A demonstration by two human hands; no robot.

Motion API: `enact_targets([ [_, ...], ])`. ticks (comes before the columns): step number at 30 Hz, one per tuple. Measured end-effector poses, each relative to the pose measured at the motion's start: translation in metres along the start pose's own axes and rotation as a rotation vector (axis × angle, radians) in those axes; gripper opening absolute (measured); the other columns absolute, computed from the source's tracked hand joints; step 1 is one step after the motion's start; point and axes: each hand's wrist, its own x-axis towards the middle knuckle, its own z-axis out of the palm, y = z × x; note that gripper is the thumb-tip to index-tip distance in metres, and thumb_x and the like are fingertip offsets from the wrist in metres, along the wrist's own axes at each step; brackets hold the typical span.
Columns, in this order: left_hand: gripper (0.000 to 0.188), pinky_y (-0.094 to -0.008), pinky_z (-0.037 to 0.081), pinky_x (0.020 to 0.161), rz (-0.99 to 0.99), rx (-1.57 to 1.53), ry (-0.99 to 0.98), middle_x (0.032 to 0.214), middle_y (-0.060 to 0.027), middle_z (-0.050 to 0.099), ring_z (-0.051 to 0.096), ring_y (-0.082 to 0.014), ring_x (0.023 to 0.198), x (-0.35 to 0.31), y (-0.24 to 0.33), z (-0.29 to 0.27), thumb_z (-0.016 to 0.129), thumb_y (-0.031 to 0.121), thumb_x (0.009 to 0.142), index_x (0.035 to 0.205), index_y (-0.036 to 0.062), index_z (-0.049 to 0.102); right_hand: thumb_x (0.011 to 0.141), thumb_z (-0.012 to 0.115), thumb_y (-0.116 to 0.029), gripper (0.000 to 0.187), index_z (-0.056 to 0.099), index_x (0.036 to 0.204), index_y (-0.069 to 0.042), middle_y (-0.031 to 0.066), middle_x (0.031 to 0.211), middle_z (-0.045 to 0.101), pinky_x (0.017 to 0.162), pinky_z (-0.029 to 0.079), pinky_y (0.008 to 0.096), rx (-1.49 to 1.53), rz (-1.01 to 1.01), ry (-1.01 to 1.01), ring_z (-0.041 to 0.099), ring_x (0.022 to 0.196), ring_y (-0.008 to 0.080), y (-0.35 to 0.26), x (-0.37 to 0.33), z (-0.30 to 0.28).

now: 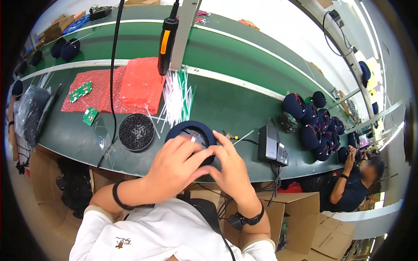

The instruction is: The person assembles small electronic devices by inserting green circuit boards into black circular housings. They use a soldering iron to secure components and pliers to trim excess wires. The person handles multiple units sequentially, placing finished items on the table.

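Observation:
A dark blue round housing [183, 127] lies at the front edge of the green bench, its open hollow side up. Inside it shows a grey interior with a small white and red piece [193, 138]. My left hand [174, 163] reaches over the housing, its fingers bent and closed together; whatever is between them is hidden. My right hand [230, 169] is curled round the housing's right side, with a finger along the rim. The fingertips of both hands come together over the right part of the hollow.
Left of the housing stands a round dish of small black pieces [136, 132]. Behind lie white and green strips [176, 98], pink bubble wrap [141, 85] and green circuit boards [90, 116]. An electric screwdriver [167, 45] hangs above. Rightward are a black box [272, 145], several dark blue housings [310, 135] and a co-worker [355, 182].

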Motion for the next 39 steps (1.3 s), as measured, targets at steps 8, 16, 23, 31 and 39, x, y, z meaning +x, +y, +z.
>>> enact_targets([
  [8, 0.047, -0.0412, 0.053, 0.077, -0.139, -0.072, -0.206, 0.09, -0.0071, 0.066, 0.066, -0.0295, 0.087, 0.006, -0.015, 0.016, 0.086, 0.018, 0.08, 0.124, 0.0088, 0.071, 0.088, 0.078, -0.003, 0.011, 0.072, 0.096, 0.0, 0.0153, 0.115, 0.076, 0.088, 0.059, 0.0375, 0.212, 0.052, 0.363, 0.072, 0.107, 0.0301, 0.043, -0.015, 0.008],
  [16, 0.054, -0.0447, 0.052, 0.079, -0.137, -0.036, -0.509, 0.097, -0.0076, 0.06, 0.065, -0.0303, 0.093, 0.025, -0.012, 0.006, 0.088, 0.016, 0.078, 0.127, 0.0161, 0.068, 0.086, 0.086, -0.028, 0.091, 0.041, 0.155, 0.007, 0.0261, 0.16, 0.046, 0.123, 0.034, 0.0562, -0.437, 0.342, 0.149, 0.039, 0.152, 0.0434, 0.099, -0.038, 0.018],
  [23, 0.051, -0.0446, 0.051, 0.082, -0.284, -0.142, -0.546, 0.103, -0.0071, 0.063, 0.065, -0.0303, 0.096, 0.034, -0.006, 0.01, 0.087, 0.006, 0.076, 0.119, 0.0141, 0.062, 0.083, 0.082, -0.016, 0.04, 0.065, 0.116, 0.002, 0.0208, 0.11, 0.061, 0.092, 0.049, 0.0499, -0.326, 0.243, 0.329, 0.06, 0.107, 0.0397, 0.087, -0.052, 0.021],
  [31, 0.05, -0.0443, 0.051, 0.083, -0.275, -0.118, -0.546, 0.104, -0.0072, 0.065, 0.063, -0.0301, 0.102, 0.037, -0.007, 0.01, 0.086, 0.005, 0.077, 0.118, 0.0127, 0.06, 0.08, 0.086, -0.01, 0.037, 0.067, 0.111, -0.003, 0.0122, 0.097, 0.063, 0.077, 0.051, 0.0427, -0.115, 0.305, 0.272, 0.064, 0.09, 0.0323, 0.025, -0.072, 0.028],
  [39, 0.05, -0.0452, 0.05, 0.082, -0.263, -0.137, -0.544, 0.103, -0.0063, 0.064, 0.063, -0.0303, 0.1, 0.035, -0.009, 0.01, 0.086, 0.005, 0.077, 0.118, 0.0127, 0.059, 0.082, 0.084, -0.005, 0.036, 0.069, 0.115, -0.005, 0.0101, 0.093, 0.061, 0.077, 0.051, 0.0414, -0.015, 0.295, 0.301, 0.064, 0.086, 0.0288, 0.018, -0.055, 0.037],
])
